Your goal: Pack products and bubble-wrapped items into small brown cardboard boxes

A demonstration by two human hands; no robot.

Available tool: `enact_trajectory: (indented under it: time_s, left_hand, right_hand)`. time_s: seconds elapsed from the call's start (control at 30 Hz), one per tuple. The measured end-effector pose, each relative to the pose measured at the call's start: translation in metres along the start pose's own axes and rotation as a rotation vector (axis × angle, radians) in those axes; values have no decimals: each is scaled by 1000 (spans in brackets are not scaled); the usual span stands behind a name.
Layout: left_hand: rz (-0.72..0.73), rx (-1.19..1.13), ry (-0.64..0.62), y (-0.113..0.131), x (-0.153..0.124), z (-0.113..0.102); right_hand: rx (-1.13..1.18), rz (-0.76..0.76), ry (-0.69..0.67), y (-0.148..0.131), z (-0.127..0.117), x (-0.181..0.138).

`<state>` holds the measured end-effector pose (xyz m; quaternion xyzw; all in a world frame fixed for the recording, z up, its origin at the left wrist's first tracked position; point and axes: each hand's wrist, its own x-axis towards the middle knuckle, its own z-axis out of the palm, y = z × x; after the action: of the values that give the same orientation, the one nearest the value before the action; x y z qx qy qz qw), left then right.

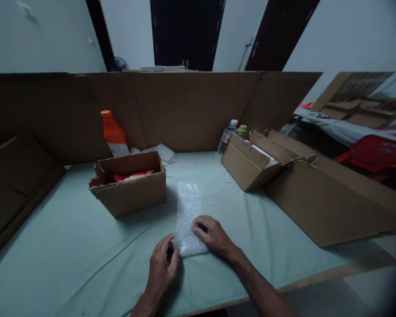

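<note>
Your L hand (161, 266) is at the near-left edge of the bubble wrap (188, 204), fingers part-bent, thumb curled in close to them; can't tell if it's gripping the edge or just steadying it. Your R hand (214, 233) is more closed, thumb and index tips nearly meeting, and looks to have a pinch of loose film near the middle of the wrap. L forearm comes up from the bottom edge, mostly out of view; R forearm slants in from lower R, palm down, wrist low over the cloth.

Progress, best guess: partway. The near end of the wrap looks doubled over w/ film lifted b/w your hands; the far end lies flat & unfolded, so that part's not done. Can't tell if anything's inside.

Wrap is on the tabletop (128, 246), approx. center, right in front of you. Just beyond, to the L, is an open carton (141, 193) w/ a red packet (133, 176) in it; an orange bottle (113, 132) & crumpled sheeting (163, 153) are behind. To the R: a smaller box (242, 163), a clear bottle (227, 137) near its far side, and a big carton (323, 207) alongside. Cardboard screen (198, 110) at the back.
</note>
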<state>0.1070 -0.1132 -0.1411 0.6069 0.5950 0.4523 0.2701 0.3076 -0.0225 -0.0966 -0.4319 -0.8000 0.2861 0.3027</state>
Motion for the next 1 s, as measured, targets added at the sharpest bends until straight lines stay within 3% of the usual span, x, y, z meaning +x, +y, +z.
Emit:
enact_trajectory:
  time_s: [0.43, 1.0]
  left_hand:
    - [59, 34, -50, 5, 2, -5]
    - [69, 37, -23, 4, 2, -5]
  right_hand:
    - [-26, -7, -10, 0, 0, 0]
    - [-57, -40, -23, 0, 1, -2]
